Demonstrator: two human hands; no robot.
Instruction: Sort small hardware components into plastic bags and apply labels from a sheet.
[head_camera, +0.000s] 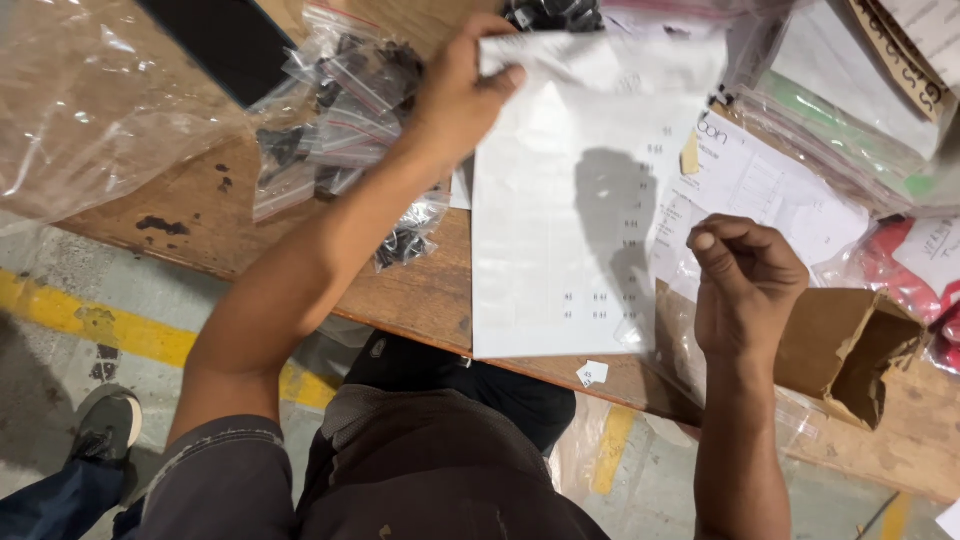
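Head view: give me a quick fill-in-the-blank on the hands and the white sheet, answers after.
1. The left hand grips the white sheet at its top ____ corner.
2. The right hand is closed in a loose fist beside the sheet's ____ edge.
3. The small clear bags of dark parts lie on the ____ table.
4. A torn ____ box lies right of the right hand.

Answers: left; right; wooden; cardboard
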